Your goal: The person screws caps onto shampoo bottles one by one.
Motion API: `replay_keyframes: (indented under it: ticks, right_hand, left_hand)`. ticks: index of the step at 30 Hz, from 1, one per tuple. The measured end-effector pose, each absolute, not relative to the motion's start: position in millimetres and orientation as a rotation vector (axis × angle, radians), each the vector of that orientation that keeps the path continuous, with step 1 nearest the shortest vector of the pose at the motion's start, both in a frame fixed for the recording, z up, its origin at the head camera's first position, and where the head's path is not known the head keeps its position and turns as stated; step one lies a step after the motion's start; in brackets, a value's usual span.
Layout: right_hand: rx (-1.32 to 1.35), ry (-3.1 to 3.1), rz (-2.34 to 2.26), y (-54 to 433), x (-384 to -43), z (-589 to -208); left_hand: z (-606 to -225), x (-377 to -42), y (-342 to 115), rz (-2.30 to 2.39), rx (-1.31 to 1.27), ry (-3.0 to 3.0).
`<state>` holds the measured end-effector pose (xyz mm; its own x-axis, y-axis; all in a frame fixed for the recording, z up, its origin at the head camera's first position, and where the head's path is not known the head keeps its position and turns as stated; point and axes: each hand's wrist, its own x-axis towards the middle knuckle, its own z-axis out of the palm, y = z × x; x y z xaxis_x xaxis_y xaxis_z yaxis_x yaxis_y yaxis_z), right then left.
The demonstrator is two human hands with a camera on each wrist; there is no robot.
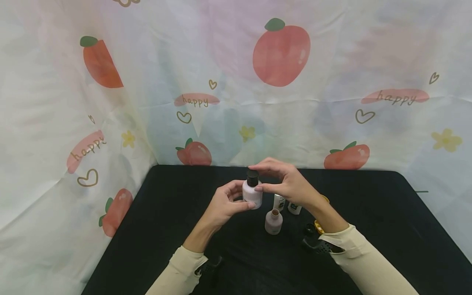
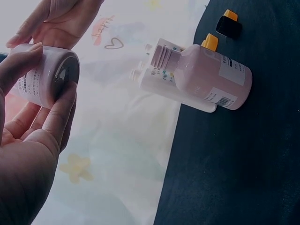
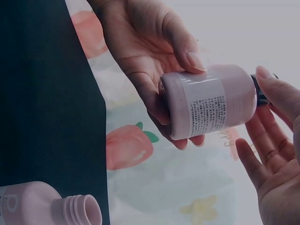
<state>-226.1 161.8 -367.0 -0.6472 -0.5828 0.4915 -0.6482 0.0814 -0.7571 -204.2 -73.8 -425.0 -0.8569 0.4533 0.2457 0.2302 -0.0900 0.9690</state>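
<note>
A pale pink bottle [image 1: 252, 196] with a black cap [image 1: 252, 178] is held up over the table in my left hand [image 1: 225, 200]. The left thumb and fingers grip its body and base, and a printed label [image 3: 206, 107] shows in the right wrist view. My right hand [image 1: 295, 183] is at the top of the bottle, its thumb and fingers pinching the black cap [image 3: 260, 89]. Nearby, a second pink bottle [image 1: 273, 223] stands upright on the table. Its threaded neck [image 3: 82, 210] has no cap on it.
Two white containers [image 1: 279, 202] [image 1: 294, 208] stand behind the uncapped bottle, partly hidden by the right hand. A loose black cap [image 1: 309, 229] lies near the right wrist, with yellow pieces [image 1: 318, 227] beside it. A black cloth [image 1: 177, 221] covers the table; a printed curtain [image 1: 228, 123] hangs behind.
</note>
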Motion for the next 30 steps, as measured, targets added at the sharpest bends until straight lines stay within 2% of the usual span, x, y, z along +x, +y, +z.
replay_keyframes:
  ticks: [14, 30]
  right_hand:
    - [1.112, -2.372, 1.655, 165.0, -221.9, -366.5]
    - [1.182, -2.298, 1.695, 160.3, -226.0, -370.1]
  left_hand:
    - [-426.1, -206.1, -75.1, 2.088, 0.739, 2.011]
    - [-426.3, -207.0, -73.0, 2.041, 0.789, 2.064]
